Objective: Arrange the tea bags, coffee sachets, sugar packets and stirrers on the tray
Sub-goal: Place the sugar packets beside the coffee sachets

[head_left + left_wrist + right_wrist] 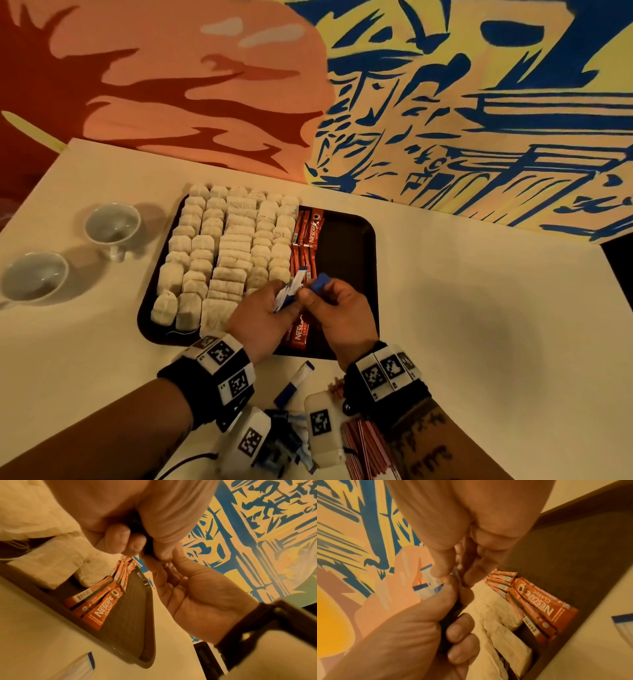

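over the tray (pixel 346 236), both hands gripping sugar packets.
left hand (pixel 260 318) clutching a bundle (pixel 286 294); right hand (pixel 337 308) pinching one (pixel 320 282); best laid beside nescafé sachets (pixel 303 236).

- The red coffee sachets (pixel 101 609) on the tray read "NESCAFE CLASSIC" in white letters.
- In the right wrist view the nearest sachet (pixel 541 601) shows the same words upside down.
- Barcodes on the sachets are too small to read.
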Demonstrator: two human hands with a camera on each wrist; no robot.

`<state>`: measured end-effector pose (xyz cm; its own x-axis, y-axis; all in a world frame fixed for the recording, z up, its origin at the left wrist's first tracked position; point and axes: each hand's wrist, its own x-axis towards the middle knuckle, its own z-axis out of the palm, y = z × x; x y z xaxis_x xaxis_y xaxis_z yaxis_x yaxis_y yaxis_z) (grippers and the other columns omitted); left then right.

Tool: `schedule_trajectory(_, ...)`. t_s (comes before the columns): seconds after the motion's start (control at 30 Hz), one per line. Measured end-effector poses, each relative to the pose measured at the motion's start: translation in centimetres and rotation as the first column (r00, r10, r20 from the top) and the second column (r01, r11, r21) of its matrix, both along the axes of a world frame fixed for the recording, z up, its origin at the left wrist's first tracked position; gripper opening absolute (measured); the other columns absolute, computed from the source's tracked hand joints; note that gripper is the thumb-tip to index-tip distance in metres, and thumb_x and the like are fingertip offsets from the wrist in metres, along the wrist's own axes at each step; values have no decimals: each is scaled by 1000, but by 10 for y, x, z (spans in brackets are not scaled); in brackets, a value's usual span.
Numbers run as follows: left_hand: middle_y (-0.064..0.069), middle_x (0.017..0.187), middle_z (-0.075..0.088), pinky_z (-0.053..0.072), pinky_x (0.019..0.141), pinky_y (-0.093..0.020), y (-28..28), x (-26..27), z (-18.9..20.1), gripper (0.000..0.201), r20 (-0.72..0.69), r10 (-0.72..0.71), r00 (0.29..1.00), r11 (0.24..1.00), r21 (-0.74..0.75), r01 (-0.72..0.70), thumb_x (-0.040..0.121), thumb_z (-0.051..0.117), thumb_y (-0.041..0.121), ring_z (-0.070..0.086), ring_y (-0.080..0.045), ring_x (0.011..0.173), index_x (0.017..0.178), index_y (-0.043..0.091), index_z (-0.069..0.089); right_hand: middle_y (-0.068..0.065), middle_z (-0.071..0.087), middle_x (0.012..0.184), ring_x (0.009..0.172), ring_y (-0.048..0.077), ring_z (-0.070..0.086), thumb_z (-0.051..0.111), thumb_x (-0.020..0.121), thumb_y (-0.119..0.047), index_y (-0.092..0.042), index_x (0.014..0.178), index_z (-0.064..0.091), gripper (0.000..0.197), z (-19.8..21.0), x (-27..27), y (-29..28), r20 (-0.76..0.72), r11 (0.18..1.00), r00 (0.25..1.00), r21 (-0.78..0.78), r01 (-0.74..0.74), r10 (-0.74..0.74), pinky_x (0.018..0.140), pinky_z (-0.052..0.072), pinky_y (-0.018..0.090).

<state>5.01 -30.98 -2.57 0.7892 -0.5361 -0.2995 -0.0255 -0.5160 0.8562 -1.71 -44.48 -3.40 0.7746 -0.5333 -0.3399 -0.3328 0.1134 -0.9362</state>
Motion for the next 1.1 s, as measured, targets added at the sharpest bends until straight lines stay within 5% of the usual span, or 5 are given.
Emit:
schedule_trajectory(0.23, 10, 64, 65, 43, 56, -16, 1, 10, -5, 12, -9, 40, 999, 999, 22, -40, 101, 49, 35, 61, 3, 61, 92, 31, 57, 5, 76, 90, 79, 19, 73, 76, 86, -18, -17, 97, 71, 12, -5, 28, -26, -84, 997, 996, -76, 32, -38, 79, 61, 41)
schedule_trajectory(0.37, 1, 63, 66, 38, 55, -22, 15, 20, -6, 16, -68, 133, 989, 990, -25, -135, 102, 47, 32, 53, 0, 49, 89, 27, 55, 3, 75, 79, 62, 17, 68, 78, 85, -29, -16, 91, 62, 21, -15, 57, -70, -253, 965, 966, -262, -17, -52, 70, 59, 40)
schedule_trajectory(0.73, 1, 57, 58, 39, 52, -33, 32, 33, -20, 34, -298, 226, 928, 964, -70, -257, 103, 40, 28, 44, -12, 47, 80, 7, 54, 3, 75, 86, 82, 25, 73, 78, 78, -50, -19, 93, 64, 37, -56, 144, -123, -639, 826, 768, -415, -382, 35, 83, 60, 42)
schedule_trajectory(0.9, 2, 54, 56, 40, 48, -31, 34, 34, -19, 35, -332, 238, 913, 959, -68, -275, 103, 41, 29, 44, -14, 47, 81, 5, 55, -6, 67, 103, 101, 19, 65, 77, 79, -53, -20, 108, 68, 44, -58, 152, -127, -624, 792, 780, -500, -352, -47, 90, 50, 29)
schedule_trajectory(1.1, 3, 53, 55, 40, 49, -29, 33, 35, -9, 31, -334, 229, 914, 958, -88, -272, 104, 41, 28, 42, -9, 45, 86, 6, 54, -1, 74, 93, 87, 23, 72, 78, 77, -49, -29, 86, 63, 26, -70, 144, -130, -580, 829, 811, -490, -270, -79, 87, 59, 42)
